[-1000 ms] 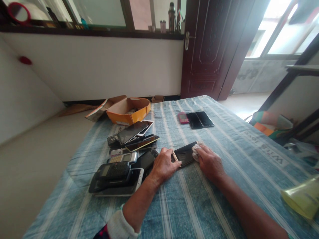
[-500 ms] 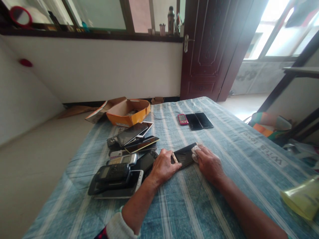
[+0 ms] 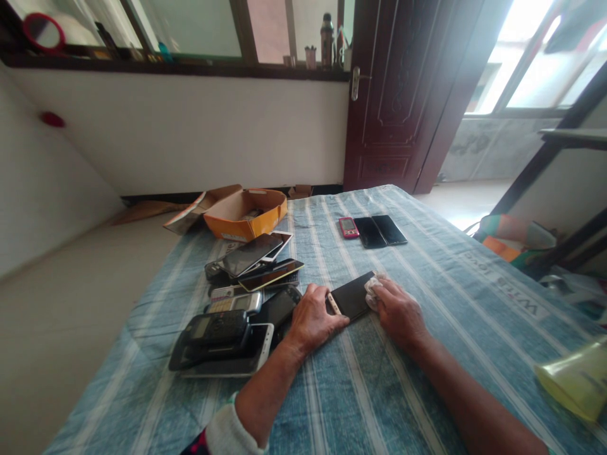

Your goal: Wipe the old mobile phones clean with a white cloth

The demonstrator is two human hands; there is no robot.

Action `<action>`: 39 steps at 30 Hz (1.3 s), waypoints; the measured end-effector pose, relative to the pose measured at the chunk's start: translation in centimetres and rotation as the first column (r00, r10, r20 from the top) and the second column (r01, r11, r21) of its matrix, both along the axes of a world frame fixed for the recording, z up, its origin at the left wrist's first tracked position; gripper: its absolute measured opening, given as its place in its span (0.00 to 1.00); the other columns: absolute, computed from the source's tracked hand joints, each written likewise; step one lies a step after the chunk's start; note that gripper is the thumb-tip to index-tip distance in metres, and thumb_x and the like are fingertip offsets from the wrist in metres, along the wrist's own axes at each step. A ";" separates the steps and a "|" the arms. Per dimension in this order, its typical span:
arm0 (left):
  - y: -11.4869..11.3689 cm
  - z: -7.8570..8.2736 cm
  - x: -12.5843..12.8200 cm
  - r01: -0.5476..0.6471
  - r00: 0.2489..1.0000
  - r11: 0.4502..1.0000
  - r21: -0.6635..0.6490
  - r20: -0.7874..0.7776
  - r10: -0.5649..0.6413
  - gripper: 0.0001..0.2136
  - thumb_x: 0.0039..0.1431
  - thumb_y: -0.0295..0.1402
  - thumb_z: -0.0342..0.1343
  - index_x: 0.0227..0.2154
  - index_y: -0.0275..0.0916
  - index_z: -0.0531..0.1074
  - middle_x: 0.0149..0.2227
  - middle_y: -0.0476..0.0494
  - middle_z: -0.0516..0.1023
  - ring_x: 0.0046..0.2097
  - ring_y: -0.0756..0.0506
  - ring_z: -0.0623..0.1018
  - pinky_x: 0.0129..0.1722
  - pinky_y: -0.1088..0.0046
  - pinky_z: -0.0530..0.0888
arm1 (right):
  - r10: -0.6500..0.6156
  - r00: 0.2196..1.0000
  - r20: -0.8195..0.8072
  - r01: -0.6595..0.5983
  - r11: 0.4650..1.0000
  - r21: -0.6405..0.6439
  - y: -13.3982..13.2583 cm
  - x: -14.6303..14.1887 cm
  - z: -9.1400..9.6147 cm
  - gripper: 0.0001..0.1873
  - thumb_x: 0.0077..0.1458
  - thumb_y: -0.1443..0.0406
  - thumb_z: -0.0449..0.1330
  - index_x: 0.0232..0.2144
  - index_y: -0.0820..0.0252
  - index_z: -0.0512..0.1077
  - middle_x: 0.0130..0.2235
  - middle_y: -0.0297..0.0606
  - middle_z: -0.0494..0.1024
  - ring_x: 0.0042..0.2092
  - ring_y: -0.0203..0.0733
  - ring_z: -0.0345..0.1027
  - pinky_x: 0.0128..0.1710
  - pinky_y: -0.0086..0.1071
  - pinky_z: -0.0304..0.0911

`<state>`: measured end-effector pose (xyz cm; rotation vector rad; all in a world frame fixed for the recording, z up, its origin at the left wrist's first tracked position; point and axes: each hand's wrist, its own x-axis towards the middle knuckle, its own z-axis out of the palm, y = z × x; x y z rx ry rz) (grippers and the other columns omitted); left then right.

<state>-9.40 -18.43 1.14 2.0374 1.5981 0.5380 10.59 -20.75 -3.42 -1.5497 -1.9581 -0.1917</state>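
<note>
A dark smartphone [image 3: 352, 296] lies at a slant on the striped cloth, with a pale edge at its near-left end. My left hand [image 3: 313, 321] grips that end between thumb and fingers. At the opposite end, my right hand [image 3: 399, 309] holds a crumpled white tissue [image 3: 373, 289] against the phone. Just left of my left hand lies a heap of old phones, among them a black handset [image 3: 215, 332], a silver keypad phone [image 3: 236, 302] and a white-edged smartphone [image 3: 264, 347].
Behind the heap stands an open orange cardboard box [image 3: 258, 222]. A pink phone [image 3: 349, 228] and two black smartphones [image 3: 372, 232] lie side by side farther back. A translucent yellow object [image 3: 576, 376] sits at the right edge of the blue striped cloth [image 3: 455, 316].
The phone and both hands stay nearly in place. The white streaks on the phone's screen no longer show. The whole view has shifted very slightly.
</note>
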 end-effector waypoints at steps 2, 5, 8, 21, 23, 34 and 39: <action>-0.2 -0.2 0.1 -0.004 1.000 0.999 0.039 0.016 0.004 0.19 0.39 0.32 0.68 0.36 0.36 0.69 0.38 0.45 0.69 0.40 0.43 0.74 0.39 0.68 0.72 | 0.007 1.000 -0.027 -0.006 0.999 0.034 0.1 0.1 -0.2 0.16 0.56 0.73 0.51 0.42 0.57 0.73 0.48 0.43 0.77 0.53 0.48 0.68 0.52 0.39 0.66; -0.6 -0.3 0.2 0.003 1.000 0.993 0.114 0.013 -0.004 0.20 0.39 0.30 0.67 0.37 0.36 0.68 0.38 0.44 0.69 0.41 0.41 0.74 0.41 0.66 0.73 | 0.018 0.994 -0.107 -0.008 0.996 0.090 0.3 0.3 -0.5 0.18 0.56 0.74 0.50 0.43 0.55 0.73 0.48 0.40 0.77 0.53 0.45 0.69 0.52 0.37 0.66; -1.0 -0.6 0.2 0.030 1.000 0.980 0.199 0.003 -0.031 0.21 0.40 0.28 0.67 0.38 0.36 0.66 0.39 0.43 0.69 0.43 0.40 0.73 0.44 0.63 0.73 | 0.006 0.973 -0.231 0.026 0.990 0.138 0.6 0.9 -0.5 0.17 0.57 0.73 0.50 0.42 0.55 0.74 0.45 0.40 0.78 0.48 0.44 0.73 0.47 0.34 0.69; -1.5 -3.2 -0.1 0.217 0.976 0.767 0.604 -0.107 -0.192 0.32 0.43 0.21 0.60 0.53 0.34 0.56 0.53 0.30 0.66 0.55 0.33 0.70 0.53 0.51 0.73 | 0.008 0.986 -0.164 0.023 0.981 0.191 2.3 1.4 1.8 0.17 0.57 0.73 0.49 0.41 0.58 0.75 0.42 0.43 0.78 0.44 0.46 0.72 0.44 0.37 0.66; -1.6 -3.2 0.0 0.231 0.972 0.751 0.618 -0.119 -0.202 0.31 0.44 0.21 0.58 0.53 0.33 0.56 0.53 0.29 0.66 0.55 0.33 0.70 0.53 0.51 0.73 | 0.016 0.993 -0.114 0.007 0.979 0.202 2.2 1.2 2.2 0.16 0.58 0.73 0.48 0.39 0.58 0.74 0.39 0.43 0.78 0.42 0.45 0.70 0.43 0.37 0.65; -1.7 -3.2 0.3 0.220 0.973 0.642 0.734 -0.120 -0.196 0.19 0.58 0.28 0.52 0.51 0.29 0.58 0.50 0.25 0.69 0.52 0.35 0.73 0.49 0.56 0.76 | 0.218 0.976 0.005 -0.213 0.947 0.239 0.1 -3.8 3.3 0.13 0.61 0.71 0.48 0.36 0.59 0.73 0.36 0.41 0.75 0.42 0.44 0.66 0.55 0.43 0.56; -1.8 -3.2 0.3 0.215 0.975 0.688 0.693 -0.114 -0.189 0.20 0.58 0.29 0.52 0.52 0.34 0.57 0.51 0.29 0.68 0.53 0.35 0.73 0.50 0.54 0.75 | 0.222 0.975 0.028 -0.223 0.956 0.190 0.0 -3.2 3.3 0.14 0.62 0.71 0.47 0.38 0.58 0.73 0.38 0.39 0.76 0.43 0.43 0.68 0.60 0.46 0.48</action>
